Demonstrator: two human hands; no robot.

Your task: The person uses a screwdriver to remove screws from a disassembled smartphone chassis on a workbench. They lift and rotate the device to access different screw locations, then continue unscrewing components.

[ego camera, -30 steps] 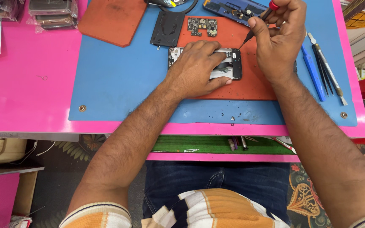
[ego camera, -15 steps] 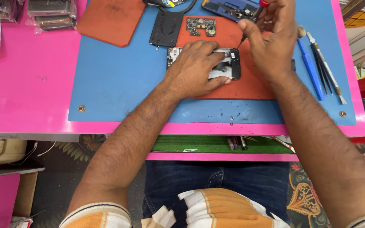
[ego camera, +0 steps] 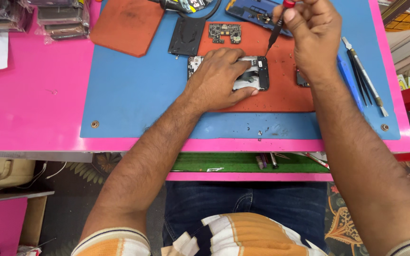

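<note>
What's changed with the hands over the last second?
The right hand shifted slightly, keeping hold of the red-capped precision screwdriver, whose tip now sits by the top right corner of the opened phone frame. The left hand stayed pressed on the frame.

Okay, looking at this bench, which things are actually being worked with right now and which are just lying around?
In use:
- opened phone, pressed down by the left hand
- red-capped screwdriver, held by the right hand, tip at the phone's corner

Lying about:
- circuit board
- black back cover
- tweezers
- spare orange mat
</note>
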